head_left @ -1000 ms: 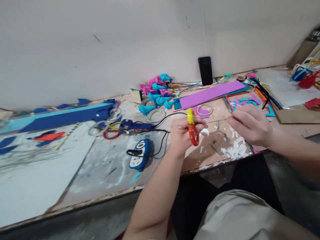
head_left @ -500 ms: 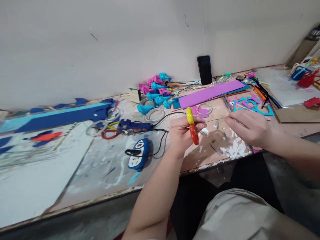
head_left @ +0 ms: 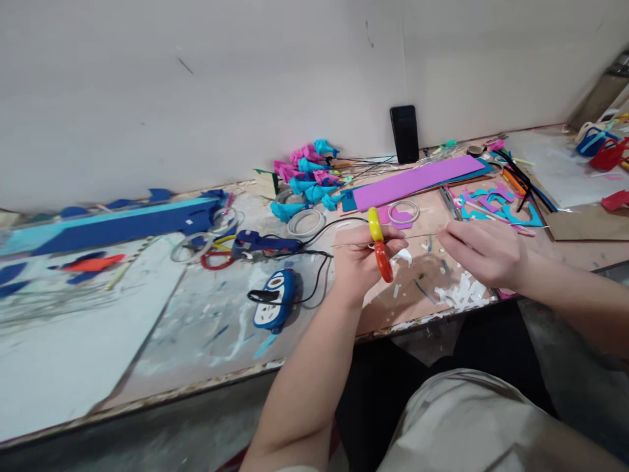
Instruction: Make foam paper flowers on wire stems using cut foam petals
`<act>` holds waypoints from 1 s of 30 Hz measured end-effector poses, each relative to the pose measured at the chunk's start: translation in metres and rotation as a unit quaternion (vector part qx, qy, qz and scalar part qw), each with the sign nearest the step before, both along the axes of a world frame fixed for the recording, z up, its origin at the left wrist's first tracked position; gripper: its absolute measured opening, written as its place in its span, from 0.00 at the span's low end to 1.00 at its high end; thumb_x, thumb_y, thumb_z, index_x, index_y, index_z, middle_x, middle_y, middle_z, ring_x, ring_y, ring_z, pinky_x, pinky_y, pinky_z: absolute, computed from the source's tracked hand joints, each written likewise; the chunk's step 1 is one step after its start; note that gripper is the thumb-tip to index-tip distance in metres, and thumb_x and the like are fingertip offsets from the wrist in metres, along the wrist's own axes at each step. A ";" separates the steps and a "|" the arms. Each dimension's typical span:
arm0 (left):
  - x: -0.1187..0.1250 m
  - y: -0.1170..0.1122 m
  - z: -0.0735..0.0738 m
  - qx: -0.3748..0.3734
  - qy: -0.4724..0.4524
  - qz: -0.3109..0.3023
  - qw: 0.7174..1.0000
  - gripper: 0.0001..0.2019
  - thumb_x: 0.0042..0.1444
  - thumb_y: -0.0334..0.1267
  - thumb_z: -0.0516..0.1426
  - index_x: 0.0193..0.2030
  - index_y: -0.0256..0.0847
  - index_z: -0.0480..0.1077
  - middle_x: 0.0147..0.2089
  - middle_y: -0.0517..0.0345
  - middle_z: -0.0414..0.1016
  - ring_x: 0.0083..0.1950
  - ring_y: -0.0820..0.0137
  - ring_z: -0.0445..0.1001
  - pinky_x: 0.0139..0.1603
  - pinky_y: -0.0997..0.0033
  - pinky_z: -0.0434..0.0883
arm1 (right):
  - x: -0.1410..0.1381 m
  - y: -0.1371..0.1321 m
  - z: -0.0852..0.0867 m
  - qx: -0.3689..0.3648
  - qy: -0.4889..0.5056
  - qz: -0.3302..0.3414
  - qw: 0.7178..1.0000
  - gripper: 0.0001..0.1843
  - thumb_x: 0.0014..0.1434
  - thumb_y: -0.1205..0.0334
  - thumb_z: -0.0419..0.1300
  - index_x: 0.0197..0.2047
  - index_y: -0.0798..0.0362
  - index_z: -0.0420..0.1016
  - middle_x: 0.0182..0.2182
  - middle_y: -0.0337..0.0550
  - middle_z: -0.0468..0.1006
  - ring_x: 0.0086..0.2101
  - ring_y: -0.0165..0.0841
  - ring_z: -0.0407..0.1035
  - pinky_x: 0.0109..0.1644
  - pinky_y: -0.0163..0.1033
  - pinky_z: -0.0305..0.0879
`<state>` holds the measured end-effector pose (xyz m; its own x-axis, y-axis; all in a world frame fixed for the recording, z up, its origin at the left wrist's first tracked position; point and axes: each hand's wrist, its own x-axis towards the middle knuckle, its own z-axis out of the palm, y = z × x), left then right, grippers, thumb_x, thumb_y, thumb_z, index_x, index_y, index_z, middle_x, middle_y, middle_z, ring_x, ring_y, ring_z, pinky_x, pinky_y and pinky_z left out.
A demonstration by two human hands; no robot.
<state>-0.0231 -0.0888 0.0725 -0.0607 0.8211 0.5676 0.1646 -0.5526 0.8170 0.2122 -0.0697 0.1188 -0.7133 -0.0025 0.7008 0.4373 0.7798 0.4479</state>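
Note:
My left hand (head_left: 361, 262) is closed through the yellow and orange handles of a pair of scissors (head_left: 379, 248), held over the workbench's near edge. A thin wire (head_left: 417, 237) runs level from the left hand to my right hand (head_left: 484, 252), whose fingertips pinch its other end. White paper scraps (head_left: 462, 294) lie on the bench beneath the right hand.
A blue glue gun (head_left: 263, 244) and a blue-white tape dispenser (head_left: 275, 309) sit left of my hands. Pink and teal foam flowers (head_left: 307, 180), a purple foam sheet (head_left: 417, 180), tape rolls (head_left: 305, 223) and a black phone (head_left: 404, 134) against the wall lie behind. Foam offcuts (head_left: 496, 203) clutter the right.
Both hands hold nearly the same pose. My right hand has slid slightly left along the wire, and the view has shifted a little.

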 end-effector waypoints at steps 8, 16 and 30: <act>0.001 0.000 0.004 0.009 0.012 -0.017 1.000 0.10 0.53 0.46 0.70 0.30 0.41 0.82 0.28 0.56 0.81 0.28 0.71 0.76 0.28 0.73 0.71 | -0.002 0.007 0.011 -0.368 0.051 -0.003 0.928 0.10 0.65 0.69 0.59 0.35 0.54 0.81 0.33 0.43 0.83 0.34 0.31 0.74 0.37 0.36 0.64; -0.001 -0.002 0.008 0.045 0.018 -0.035 0.998 0.07 0.54 0.43 0.70 0.31 0.44 0.83 0.27 0.57 0.81 0.28 0.72 0.74 0.32 0.71 0.72 | 0.001 0.029 0.030 -0.717 0.004 -0.020 0.697 0.09 0.59 0.57 0.64 0.32 0.53 0.81 0.25 0.38 0.76 0.27 0.29 0.66 0.30 0.36 0.56; -0.003 0.000 0.003 0.044 -0.002 -0.085 0.995 0.08 0.54 0.44 0.70 0.32 0.44 0.83 0.26 0.56 0.80 0.27 0.70 0.76 0.29 0.70 0.71 | 0.007 0.052 0.016 -0.894 -0.058 0.127 0.427 0.16 0.58 0.51 0.70 0.34 0.54 0.72 0.23 0.32 0.65 0.24 0.24 0.56 0.28 0.32 0.54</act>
<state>-0.0257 -0.0885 0.0752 0.0724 0.7669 0.6377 0.0603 -0.6415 0.7647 0.2189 -0.0173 0.1346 -0.8794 0.3740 -0.2947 0.2930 -0.0626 -0.9540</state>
